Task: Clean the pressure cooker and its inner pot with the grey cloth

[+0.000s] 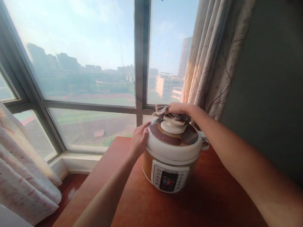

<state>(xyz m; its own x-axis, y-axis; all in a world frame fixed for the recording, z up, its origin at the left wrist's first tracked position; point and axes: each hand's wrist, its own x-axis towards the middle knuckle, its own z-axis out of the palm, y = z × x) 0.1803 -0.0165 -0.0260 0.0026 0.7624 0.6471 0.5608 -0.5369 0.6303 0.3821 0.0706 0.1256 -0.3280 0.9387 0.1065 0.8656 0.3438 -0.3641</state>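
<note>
In the head view, an electric pressure cooker (173,152) stands a little right of the middle of the frame on a reddish-brown wooden table (212,211), its control panel (168,178) facing the camera and its white-rimmed, brown-topped lid (174,138) shut on the body. The left hand (139,138) comes up from the lower centre of the frame and rests against the left edge of the lid, fingers loosely curved and laid on the rim rather than closed around anything. The right hand (179,109) reaches in from the lower right, the forearm crossing the right half of the frame, and lies palm down over a crumpled grey-brown cloth (163,110) that sits on the lid's cream knob (173,124); the fingers press flat on the cloth, and whether they curl under it cannot be told from here. A small side handle (205,142) sticks out at the cooker's right. Behind the cooker, a large window (93,56) fills the upper left and centre of the frame, with a hazy view of buildings. A patterned curtain (215,52) hangs at upper right just behind the right hand, and another curtain (16,167) drapes at lower left.
</note>
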